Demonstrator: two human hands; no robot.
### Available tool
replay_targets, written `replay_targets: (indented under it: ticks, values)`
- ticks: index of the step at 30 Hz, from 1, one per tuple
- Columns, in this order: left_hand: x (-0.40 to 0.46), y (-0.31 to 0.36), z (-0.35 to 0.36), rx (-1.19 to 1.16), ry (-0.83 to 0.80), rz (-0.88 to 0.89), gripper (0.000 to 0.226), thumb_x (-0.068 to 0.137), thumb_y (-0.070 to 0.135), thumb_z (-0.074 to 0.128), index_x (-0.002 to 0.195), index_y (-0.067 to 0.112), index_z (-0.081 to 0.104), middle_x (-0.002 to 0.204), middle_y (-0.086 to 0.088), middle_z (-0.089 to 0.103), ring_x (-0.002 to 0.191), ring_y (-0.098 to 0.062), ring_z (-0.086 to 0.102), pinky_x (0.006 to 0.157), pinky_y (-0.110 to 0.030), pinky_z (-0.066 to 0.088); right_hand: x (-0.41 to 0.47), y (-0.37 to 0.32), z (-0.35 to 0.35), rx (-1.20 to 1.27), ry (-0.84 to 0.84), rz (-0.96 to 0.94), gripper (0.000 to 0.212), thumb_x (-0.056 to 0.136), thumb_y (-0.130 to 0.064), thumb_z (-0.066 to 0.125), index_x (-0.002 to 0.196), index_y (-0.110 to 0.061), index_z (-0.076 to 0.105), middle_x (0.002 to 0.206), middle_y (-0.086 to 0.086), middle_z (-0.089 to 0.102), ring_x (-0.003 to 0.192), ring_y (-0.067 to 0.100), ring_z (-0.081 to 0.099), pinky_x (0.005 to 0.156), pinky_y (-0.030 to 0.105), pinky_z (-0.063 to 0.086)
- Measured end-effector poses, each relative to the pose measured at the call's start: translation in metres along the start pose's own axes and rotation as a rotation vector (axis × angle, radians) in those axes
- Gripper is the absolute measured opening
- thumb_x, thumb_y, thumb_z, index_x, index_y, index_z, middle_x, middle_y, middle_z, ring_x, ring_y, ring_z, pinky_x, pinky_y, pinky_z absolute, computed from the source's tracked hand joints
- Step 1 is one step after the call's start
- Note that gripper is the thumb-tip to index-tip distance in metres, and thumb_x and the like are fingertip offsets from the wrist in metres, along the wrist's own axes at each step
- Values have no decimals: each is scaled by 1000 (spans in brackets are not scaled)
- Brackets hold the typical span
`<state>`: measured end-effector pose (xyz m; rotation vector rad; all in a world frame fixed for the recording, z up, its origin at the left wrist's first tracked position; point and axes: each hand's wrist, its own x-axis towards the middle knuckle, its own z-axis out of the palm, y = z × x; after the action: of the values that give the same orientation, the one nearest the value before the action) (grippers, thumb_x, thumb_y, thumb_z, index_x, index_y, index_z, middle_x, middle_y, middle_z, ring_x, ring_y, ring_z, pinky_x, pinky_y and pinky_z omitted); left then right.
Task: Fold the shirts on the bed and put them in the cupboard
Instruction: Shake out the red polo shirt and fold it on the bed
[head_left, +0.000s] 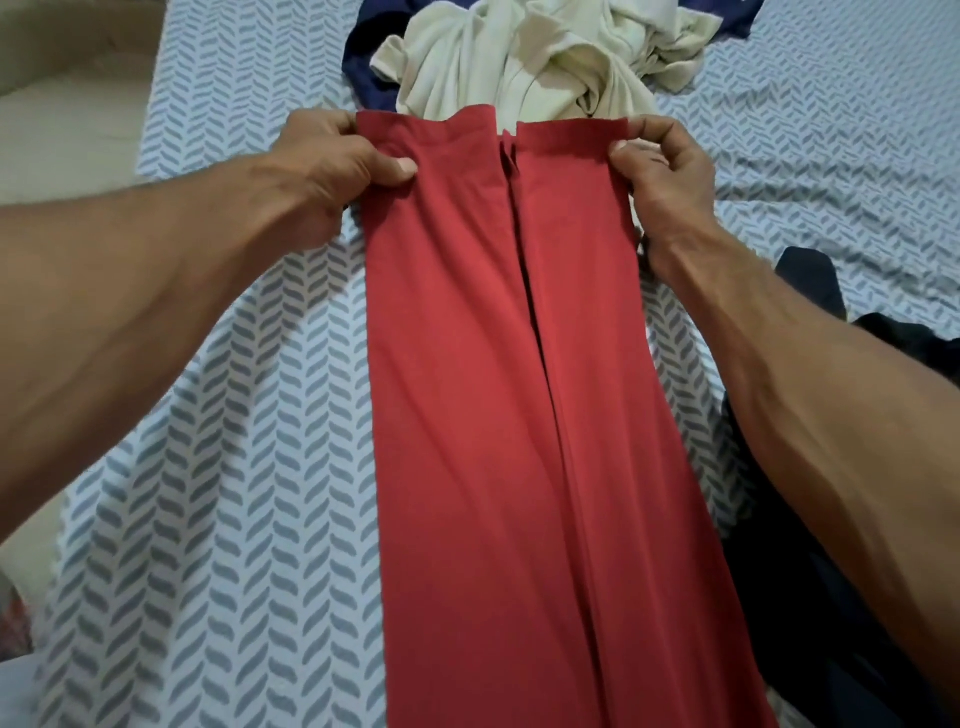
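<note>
Bedsheet cloth, white with grey leaf-shaped marks (234, 467), covers the bed, and a tan floor shows at the top left corner. A long red cotton shirt (493, 389), folded into a narrow strip with a seam down its middle, lies along the bed toward the person. The left hand (332, 166) pinches the far left corner of the strip, thumb on top. The right hand (665, 176) pinches the far right corner the same way (both thumbs press the cloth). A crumpled cream shirt (530, 62) sits just past the red edge, on top of a dark blue garment (363, 67). Black cloth (810, 291) lies beside the right arm. Bare sheet shows on both sides of the strip.
</note>
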<state>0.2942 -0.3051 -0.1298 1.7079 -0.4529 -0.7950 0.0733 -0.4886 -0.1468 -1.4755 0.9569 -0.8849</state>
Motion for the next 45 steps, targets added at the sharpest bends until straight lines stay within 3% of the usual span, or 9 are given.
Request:
replay_targets:
  ticks: [6, 11, 18, 24, 28, 30, 33, 37, 45]
  values:
    - [-33, 19, -9, -124, 95, -38, 31, 69, -1, 87, 77, 16, 62, 83, -10, 71, 68, -14, 68, 60, -28, 59, -28, -31, -14, 28, -44, 163, 15, 83, -4, 73, 84, -19, 72, 74, -4, 71, 68, 7, 64, 59, 23, 51]
    - [-90, 44, -13, 95, -72, 207, 33, 69, -5, 86, 73, 13, 58, 69, -5, 63, 59, -8, 63, 61, -24, 53, -70, -81, -45, -225, -153, -5, 24, 84, 5, 68, 77, -17, 66, 68, -16, 71, 71, -1, 66, 74, 17, 51]
    - [-200, 21, -41, 623, -135, 386, 20, 66, 23, 85, 70, 23, 66, 70, 7, 69, 69, -9, 64, 73, -31, 51, -173, -107, -103, -757, -295, -212, 11, 70, -37, 66, 80, -34, 69, 84, -39, 63, 89, 0, 57, 104, 49, 42]
    - [-287, -38, -42, 861, -432, 403, 29, 61, 34, 75, 86, 40, 62, 82, 18, 65, 84, 2, 59, 76, -20, 45, -247, -62, -162, -974, -581, -120, 18, 62, -47, 58, 78, -40, 64, 90, -16, 67, 96, 5, 54, 95, 53, 41]
    - [-274, -53, -42, 653, -301, 173, 58, 60, 39, 77, 114, 27, 58, 95, 0, 64, 77, -6, 60, 78, -31, 51, -237, -40, -161, -627, -517, 21, 15, 78, -31, 74, 91, -28, 68, 89, -10, 70, 85, 10, 65, 88, 38, 51]
    - [-252, -53, -37, 500, -131, 59, 61, 71, 45, 76, 124, 25, 56, 99, -6, 65, 87, -18, 65, 83, -39, 52, -217, -32, -144, -357, -390, 174, 13, 88, -15, 74, 99, -18, 69, 90, -2, 72, 84, 14, 66, 82, 32, 52]
    - [-218, -56, -26, 441, -2, -74, 50, 92, 39, 69, 136, 21, 54, 120, -6, 64, 109, -24, 63, 92, -37, 49, -186, -15, -114, -221, -282, 345, 20, 88, -24, 76, 106, -15, 72, 98, 0, 74, 92, 15, 68, 88, 34, 53]
    - [-194, -56, -16, 384, 60, -59, 27, 91, 34, 73, 113, 19, 68, 104, 2, 69, 94, -12, 65, 78, -23, 47, -157, -8, -83, -278, -245, 421, 23, 75, -31, 82, 94, -18, 77, 91, 1, 76, 85, 17, 67, 84, 36, 54]
    - [-185, -44, -15, 402, -91, -70, 9, 84, 15, 80, 88, 16, 73, 79, -4, 67, 74, -14, 63, 69, -29, 52, -149, -20, -78, -350, -356, 461, 14, 81, -12, 80, 79, -18, 68, 66, -5, 67, 61, 8, 59, 70, 29, 50]
